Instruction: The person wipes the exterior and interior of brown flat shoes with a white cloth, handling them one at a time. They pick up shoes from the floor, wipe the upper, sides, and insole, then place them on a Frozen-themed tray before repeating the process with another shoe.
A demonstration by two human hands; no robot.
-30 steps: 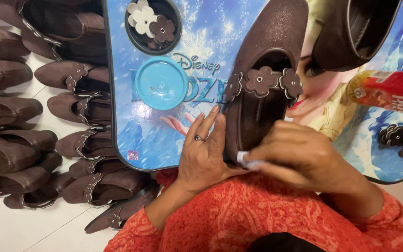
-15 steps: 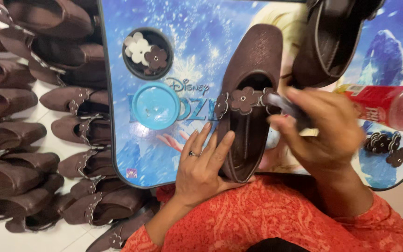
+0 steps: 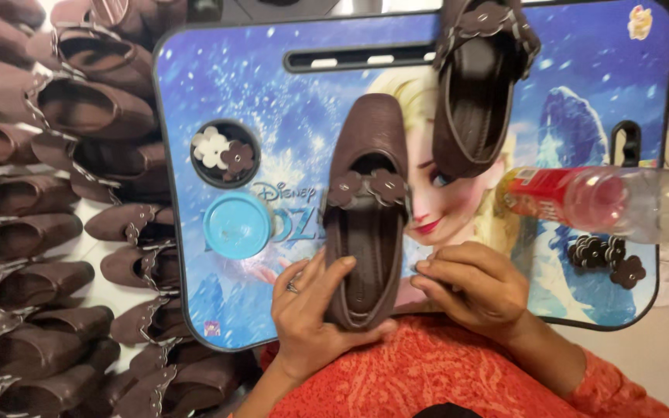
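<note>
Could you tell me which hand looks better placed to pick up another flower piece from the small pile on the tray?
Probably the right hand: it lies beside the shoe and nearer the flower pile, while the left hand grips the shoe's heel.

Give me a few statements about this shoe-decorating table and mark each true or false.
1. The left hand grips the heel end of a brown shoe. True.
2. That shoe carries no flowers. False: two brown flowers sit across its strap.
3. A second shoe lies at the tray's far edge. True.
4. The blue lid lies right of the held shoe. False: it lies left of it.
5. The plastic bottle stands upright. False: it lies on its side.
</note>
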